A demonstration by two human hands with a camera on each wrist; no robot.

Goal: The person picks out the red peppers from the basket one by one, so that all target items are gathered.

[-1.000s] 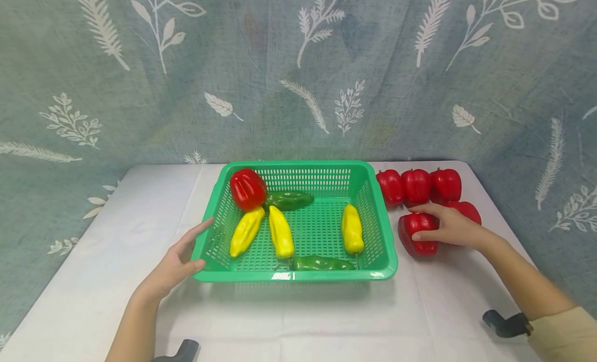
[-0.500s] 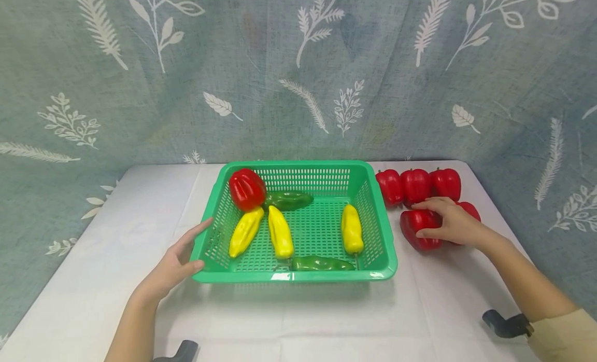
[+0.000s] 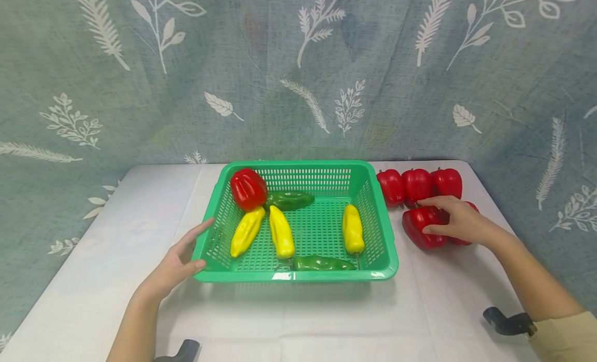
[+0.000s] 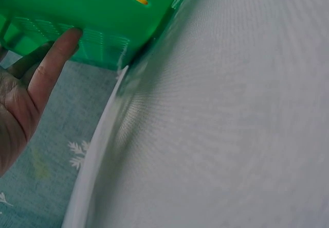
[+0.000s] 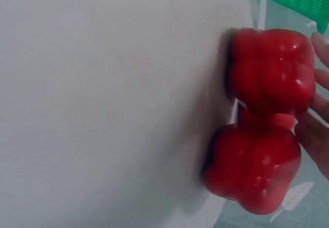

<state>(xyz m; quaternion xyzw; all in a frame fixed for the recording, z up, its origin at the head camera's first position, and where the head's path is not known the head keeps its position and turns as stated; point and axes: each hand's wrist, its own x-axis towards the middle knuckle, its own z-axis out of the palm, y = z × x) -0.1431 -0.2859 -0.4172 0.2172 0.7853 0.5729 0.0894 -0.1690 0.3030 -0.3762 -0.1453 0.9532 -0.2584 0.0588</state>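
In the head view, my right hand (image 3: 459,219) spans the top of a red bell pepper (image 3: 415,232), thumb on the near side and fingers on the far side. A second red bell pepper (image 3: 472,209) sits right beside it, partly behind the hand. In the right wrist view, the fingertips touch the upper bell pepper (image 5: 272,71); another bell pepper (image 5: 254,169) lies below it. My left hand (image 3: 174,266) rests at the left side of a green basket (image 3: 298,275), fingers extended. The left wrist view has a fingertip against the basket wall (image 4: 97,42).
Inside the basket lie a red bell pepper (image 3: 249,190), a few yellow peppers (image 3: 281,232) and green peppers (image 3: 291,200), (image 3: 322,263). Three red bell peppers (image 3: 416,186) stand in a row at the back right. A patterned curtain (image 3: 298,92) hangs behind the white-covered table (image 3: 326,320).
The bell pepper under my right hand has shifted a little right and back and turned slightly, coming up against the neighbouring pepper. My left hand and the basket stay put.
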